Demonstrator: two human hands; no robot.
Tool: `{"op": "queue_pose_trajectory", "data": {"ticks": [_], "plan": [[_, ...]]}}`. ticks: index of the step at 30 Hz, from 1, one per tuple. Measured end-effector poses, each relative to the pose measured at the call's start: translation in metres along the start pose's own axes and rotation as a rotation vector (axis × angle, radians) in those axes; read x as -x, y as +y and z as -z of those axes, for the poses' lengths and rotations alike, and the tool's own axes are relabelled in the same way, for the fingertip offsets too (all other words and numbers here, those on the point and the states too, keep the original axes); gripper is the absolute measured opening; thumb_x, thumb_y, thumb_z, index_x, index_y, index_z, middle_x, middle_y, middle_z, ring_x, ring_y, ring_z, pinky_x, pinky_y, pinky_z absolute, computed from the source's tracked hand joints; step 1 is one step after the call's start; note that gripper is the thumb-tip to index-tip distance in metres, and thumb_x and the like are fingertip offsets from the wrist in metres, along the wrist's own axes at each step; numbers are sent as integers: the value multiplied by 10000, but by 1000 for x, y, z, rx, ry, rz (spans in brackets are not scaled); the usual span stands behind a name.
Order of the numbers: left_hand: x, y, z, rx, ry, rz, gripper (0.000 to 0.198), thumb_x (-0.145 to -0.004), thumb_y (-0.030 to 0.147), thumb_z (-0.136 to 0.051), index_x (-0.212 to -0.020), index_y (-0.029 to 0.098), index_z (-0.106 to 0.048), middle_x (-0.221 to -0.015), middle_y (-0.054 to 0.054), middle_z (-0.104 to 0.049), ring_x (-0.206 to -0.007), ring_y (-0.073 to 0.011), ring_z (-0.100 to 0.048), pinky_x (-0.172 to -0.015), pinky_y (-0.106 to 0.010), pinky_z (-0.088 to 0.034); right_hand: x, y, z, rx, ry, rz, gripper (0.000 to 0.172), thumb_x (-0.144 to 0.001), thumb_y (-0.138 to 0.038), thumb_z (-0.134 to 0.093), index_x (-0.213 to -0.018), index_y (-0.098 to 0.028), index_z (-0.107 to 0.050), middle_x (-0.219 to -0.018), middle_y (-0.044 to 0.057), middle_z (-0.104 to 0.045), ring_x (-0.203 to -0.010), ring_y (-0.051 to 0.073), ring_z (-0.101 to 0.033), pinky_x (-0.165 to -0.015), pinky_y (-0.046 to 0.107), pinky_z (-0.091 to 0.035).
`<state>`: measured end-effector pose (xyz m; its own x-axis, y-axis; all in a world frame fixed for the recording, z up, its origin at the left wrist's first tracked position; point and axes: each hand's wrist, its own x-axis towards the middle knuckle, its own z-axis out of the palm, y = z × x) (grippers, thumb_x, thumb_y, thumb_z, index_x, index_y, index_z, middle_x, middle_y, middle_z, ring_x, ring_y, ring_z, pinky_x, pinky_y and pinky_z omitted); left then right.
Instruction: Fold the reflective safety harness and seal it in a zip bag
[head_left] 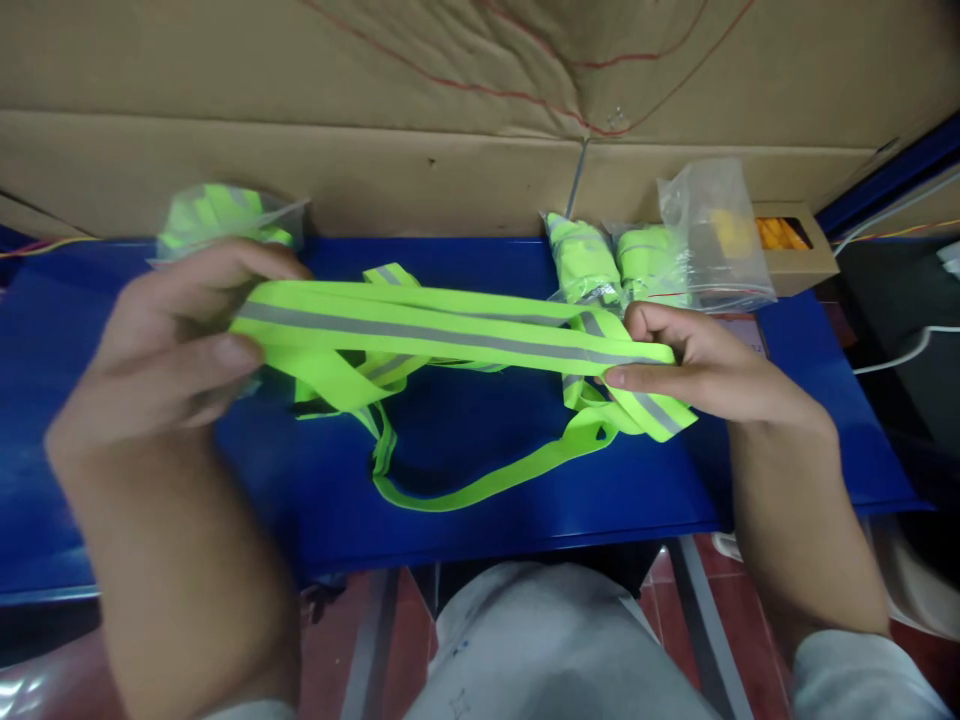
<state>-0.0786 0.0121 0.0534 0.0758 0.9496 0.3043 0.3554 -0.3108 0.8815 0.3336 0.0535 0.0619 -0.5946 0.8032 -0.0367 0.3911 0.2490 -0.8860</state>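
A neon yellow-green reflective strap vest (450, 335) with grey reflective stripes is stretched flat between my hands above the blue table (480, 470). My left hand (180, 340) pinches its left end, thumb under and fingers over. The right end is pinched by my right hand (697, 365) between thumb and fingers. Loose thin straps of the vest hang down in a loop onto the table.
Bagged folded vests lie at the back: one on the left (217, 215), two on the right (615, 260). An empty clear plastic bag (712, 235) leans on a small cardboard box (795, 245) holding orange items. A cardboard wall (450, 120) backs the table. White cables run at right.
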Motion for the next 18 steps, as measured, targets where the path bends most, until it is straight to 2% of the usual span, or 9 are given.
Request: {"op": "queue_pose_trajectory", "data": {"ticks": [2, 4, 5, 7, 11, 15, 18], "plan": [[0, -2, -5, -94, 81, -30, 473, -623, 499, -972, -892, 194, -731, -810, -15, -672, -647, -139, -565, -540, -253, -408, 0, 5, 4, 6, -54, -9, 391, -846, -442, -854, -798, -224, -533, -760, -49, -507, -681, 120, -447, -609, 259, -361], [-3, 0, -13, -238, 104, -33, 316, -659, 324, -923, -833, 184, -699, -802, 10, -671, -658, -119, -562, -572, -235, -418, 1, 10, 6, -10, -115, -12, 329, -862, -469, -842, -938, -219, -641, -821, -37, -573, -718, 126, -499, -639, 254, -404], [-5, 2, -16, -287, 98, -30, 264, -686, 305, -883, -810, 183, -685, -782, 19, -662, -647, -112, -555, -570, -228, -415, 1, 12, 6, -24, -141, -17, 335, -877, -487, -826, -1016, -221, -678, -849, -30, -599, -729, 128, -517, -651, 253, -420], [-7, 5, -21, -343, 62, -7, 216, -744, 338, -813, -776, 186, -663, -729, 30, -636, -608, -100, -529, -542, -216, -398, 3, 15, 8, -49, -169, -37, 349, -909, -518, -789, -1079, -222, -715, -859, -23, -618, -717, 125, -525, -645, 251, -428], [-8, 4, -20, -405, 12, 55, 271, -751, 423, -815, -734, 196, -668, -649, 46, -615, -559, -98, -505, -497, -208, -369, 10, 15, 15, -34, -198, -59, 311, -937, -518, -764, -923, -209, -729, -738, -37, -552, -627, 101, -450, -570, 242, -372], [-7, -8, -15, -421, 79, 27, 333, -706, 448, -905, -681, 205, -679, -624, 55, -616, -553, -106, -491, -512, -238, -347, 15, 12, 18, -48, -181, -102, 321, -970, -529, -727, -929, -213, -753, -667, -50, -509, -562, 88, -379, -517, 245, -323], [-6, -11, -16, -471, 138, 30, 316, -738, 470, -898, -719, 218, -709, -656, 63, -638, -579, -109, -494, -544, -253, -346, 16, 13, 16, -33, -130, -124, 380, -989, -579, -683, -973, -214, -789, -656, -36, -521, -559, 96, -381, -497, 247, -314]]}}
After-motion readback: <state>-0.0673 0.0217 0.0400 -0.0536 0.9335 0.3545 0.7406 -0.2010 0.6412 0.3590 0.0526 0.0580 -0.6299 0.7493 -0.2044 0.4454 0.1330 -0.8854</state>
